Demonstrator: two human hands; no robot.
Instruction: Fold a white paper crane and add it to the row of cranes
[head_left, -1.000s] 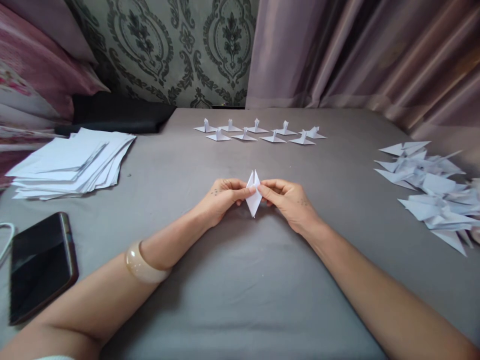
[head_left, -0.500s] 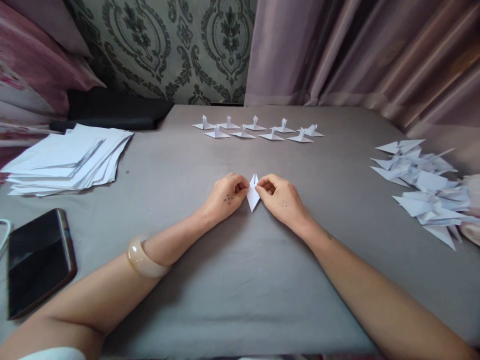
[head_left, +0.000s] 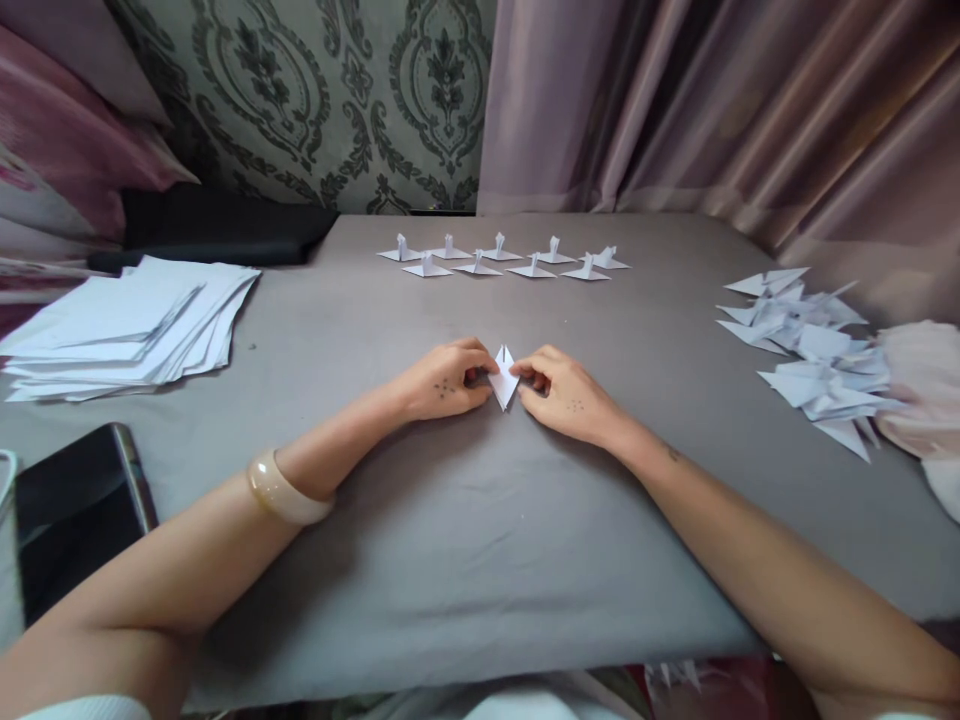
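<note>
A small white folded paper [head_left: 505, 382], diamond-shaped with a slit at its far tip, is held between my two hands over the middle of the table. My left hand [head_left: 448, 380] pinches its left corner between thumb and fingers. At the right corner, the bent fingers and thumb of my right hand [head_left: 562, 395] close on its edge. Part of each side of the paper is hidden by the fingertips. Farther back, several folded paper pieces [head_left: 480, 264] with upright points stand in two rows.
A stack of white paper sheets [head_left: 127, 325] lies at the left, with a dark phone [head_left: 79, 515] nearer me. On the right is a heap of folded white paper shapes [head_left: 817, 350] beside pale cloth [head_left: 922, 390]. A black folded item [head_left: 217, 228] sits at the back left.
The paper between my hands looks wider and shorter, a fuller diamond than before. My hands are slightly farther apart at its corners. The view has shifted a little.
</note>
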